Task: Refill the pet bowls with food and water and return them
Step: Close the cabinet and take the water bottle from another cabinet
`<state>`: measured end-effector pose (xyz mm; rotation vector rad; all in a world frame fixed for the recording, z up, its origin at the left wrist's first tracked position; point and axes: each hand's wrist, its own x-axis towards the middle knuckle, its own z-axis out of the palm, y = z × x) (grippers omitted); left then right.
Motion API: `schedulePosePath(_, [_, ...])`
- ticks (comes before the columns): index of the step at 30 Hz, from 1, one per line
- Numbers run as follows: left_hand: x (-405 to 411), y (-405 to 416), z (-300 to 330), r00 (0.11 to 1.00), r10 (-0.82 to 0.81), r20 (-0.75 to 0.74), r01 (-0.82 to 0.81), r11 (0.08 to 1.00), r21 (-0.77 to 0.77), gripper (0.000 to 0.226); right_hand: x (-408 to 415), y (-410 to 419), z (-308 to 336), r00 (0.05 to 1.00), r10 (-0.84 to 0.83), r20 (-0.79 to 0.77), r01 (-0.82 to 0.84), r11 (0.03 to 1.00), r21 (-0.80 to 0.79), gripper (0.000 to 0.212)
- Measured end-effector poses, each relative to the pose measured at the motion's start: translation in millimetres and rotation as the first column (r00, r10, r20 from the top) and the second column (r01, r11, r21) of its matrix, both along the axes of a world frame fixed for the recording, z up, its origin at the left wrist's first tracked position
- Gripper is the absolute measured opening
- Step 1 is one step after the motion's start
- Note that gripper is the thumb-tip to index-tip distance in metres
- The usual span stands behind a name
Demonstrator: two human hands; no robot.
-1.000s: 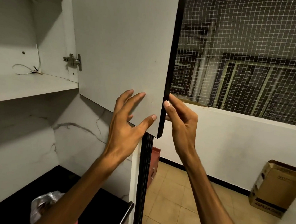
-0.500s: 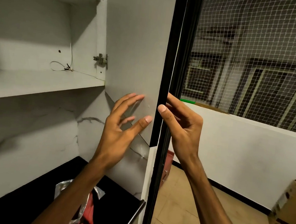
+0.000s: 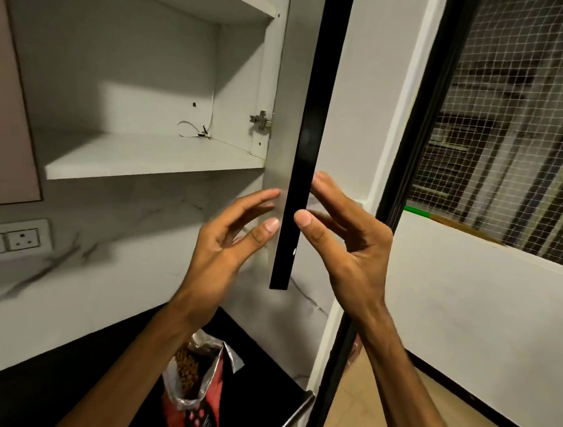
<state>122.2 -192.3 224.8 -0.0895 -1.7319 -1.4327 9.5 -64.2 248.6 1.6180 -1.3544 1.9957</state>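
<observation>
An open red pet food bag (image 3: 194, 408) with a silver lining stands on the black counter (image 3: 259, 362), and brown kibble shows inside it. No bowl is in view. Above it, the wall cabinet door (image 3: 312, 113) is swung out and seen edge-on as a black strip. My left hand (image 3: 225, 242) is on the door's inner side, fingers spread and blurred, thumb tip by the edge. My right hand (image 3: 348, 250) is on the outer side, fingers apart, thumb tip against the black edge. Neither hand holds anything.
The white cabinet shelf (image 3: 141, 158) holds only a loose wire. A wall socket panel (image 3: 23, 240) sits at the left on the marble backsplash. A black door frame (image 3: 394, 203) and a netted window (image 3: 521, 133) are to the right, above a tiled floor (image 3: 373, 422).
The cabinet door has swung further open, from showing its face to edge-on. My right hand has loosened its grip on the door edge. The view has dropped, and the food bag now shows.
</observation>
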Motion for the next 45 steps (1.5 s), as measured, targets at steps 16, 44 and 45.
schedulePosePath(16, [52.4, -48.6, -15.6, 0.999, 0.050, 0.019, -0.053, 0.967, 0.250, 0.050, 35.3, -77.6, -6.1, 0.989, 0.100, -0.112, -0.091, 0.992, 0.086, 0.059])
schedulePosePath(44, [80.5, -111.4, -32.0, 0.922, 0.053, -0.383, 0.305, 0.510, 0.805, 0.049, 68.9, -204.6, -25.2, 0.952, 0.064, -0.301, -0.028, 0.992, 0.122, 0.065])
schedulePosePath(45, [80.1, -114.7, -33.8, 0.914, 0.061, -0.401, 0.323, 0.487, 0.812, 0.051, 69.8, -209.5, -26.9, 0.950, 0.052, -0.309, -0.015, 0.993, 0.119, 0.066])
